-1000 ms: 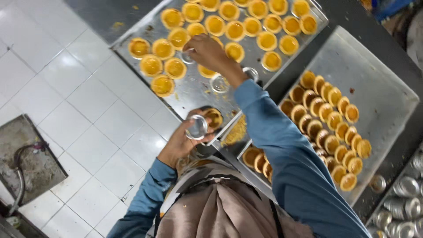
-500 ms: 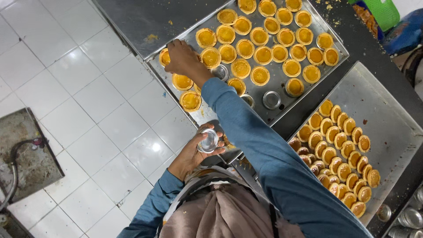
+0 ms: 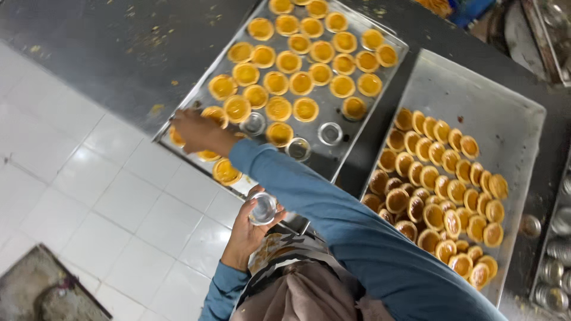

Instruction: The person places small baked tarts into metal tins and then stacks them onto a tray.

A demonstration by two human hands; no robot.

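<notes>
White floor tiles lie at nine o'clock beside our dark counter. Our right hand reaches onto the near tray, fingers closed on a yellow tart at its ten o'clock corner. Our left hand grips a small empty tin cup at six o'clock. Another tray sits at three o'clock.

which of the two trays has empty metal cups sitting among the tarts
The left tray, where the right hand reaches. Three empty metal cups sit along its near rows. The right tray holds only closely overlapped tarts.
</notes>
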